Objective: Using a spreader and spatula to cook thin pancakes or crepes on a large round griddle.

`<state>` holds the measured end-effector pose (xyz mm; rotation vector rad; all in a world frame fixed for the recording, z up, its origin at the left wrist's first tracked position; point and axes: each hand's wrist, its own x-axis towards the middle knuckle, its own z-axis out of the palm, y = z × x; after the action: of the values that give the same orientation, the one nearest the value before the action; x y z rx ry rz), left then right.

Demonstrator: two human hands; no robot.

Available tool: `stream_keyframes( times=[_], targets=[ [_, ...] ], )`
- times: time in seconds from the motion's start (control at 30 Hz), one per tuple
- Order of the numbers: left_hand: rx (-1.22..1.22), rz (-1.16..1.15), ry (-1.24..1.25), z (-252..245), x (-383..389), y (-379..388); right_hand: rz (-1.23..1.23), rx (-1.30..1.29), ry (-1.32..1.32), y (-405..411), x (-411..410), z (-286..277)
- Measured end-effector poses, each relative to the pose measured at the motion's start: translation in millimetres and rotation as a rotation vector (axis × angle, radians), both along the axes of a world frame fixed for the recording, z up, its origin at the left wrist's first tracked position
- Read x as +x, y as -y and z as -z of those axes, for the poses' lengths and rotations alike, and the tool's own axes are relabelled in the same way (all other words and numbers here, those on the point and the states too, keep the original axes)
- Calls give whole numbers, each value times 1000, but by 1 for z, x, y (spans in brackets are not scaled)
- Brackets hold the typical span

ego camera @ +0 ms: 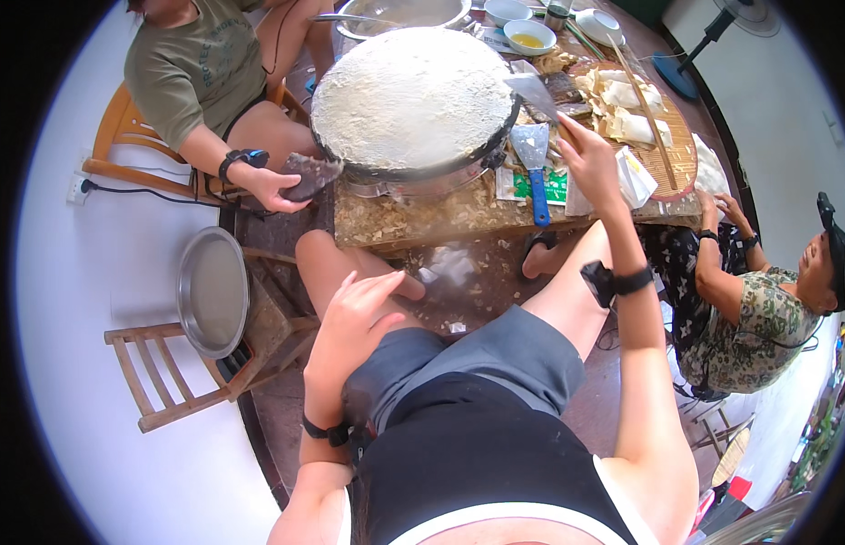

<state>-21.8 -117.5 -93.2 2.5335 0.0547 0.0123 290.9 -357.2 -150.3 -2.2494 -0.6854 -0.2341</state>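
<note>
My right hand (589,163) grips a metal scraper (533,93) by its handle, the wide blade reaching the right rim of a round griddle (429,176). A pale, rough layer of batter (415,102) covers the griddle's top. My left hand (361,317) hovers above my lap, holding nothing, its thumb apart from the fingers. Just below my right hand lies a second scraper (539,194) with a blue handle, its blade pointing away from me. It rests partly over a green and white packet (555,184).
Across on the left, a person's hand (276,191) holds a dark pad (310,177) beside the griddle. Folded flatbreads (637,126) and a wooden stick (643,112) lie on a woven mat (684,160). Another person (756,300) sits at right. Bowls (529,37) stand behind; a metal basin (214,293) is at left.
</note>
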Motion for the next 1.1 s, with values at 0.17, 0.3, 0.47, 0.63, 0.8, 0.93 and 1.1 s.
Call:
stream_keyframes(
  times=[0.17,0.3,0.47,0.63,0.8,0.93,1.1],
  targets=[
    [-15,72,66,-11,9,12,-35,-251,79,-19,-14,17],
    [-9,27,30,-3,-9,5,-7,-308,77,-13,-60,0],
    [-32,51,9,4,-12,4,-79,-243,135,-8,-94,21],
    [-43,81,27,2,-1,7,-61,-281,77,-2,-113,16],
    [-33,108,46,9,4,10,-49,-210,103,0,-115,8],
    [-33,125,46,16,6,10,-75,-144,104,-7,-114,13],
    [-37,124,70,18,6,9,-109,-207,112,-23,-121,16]
  ],
)
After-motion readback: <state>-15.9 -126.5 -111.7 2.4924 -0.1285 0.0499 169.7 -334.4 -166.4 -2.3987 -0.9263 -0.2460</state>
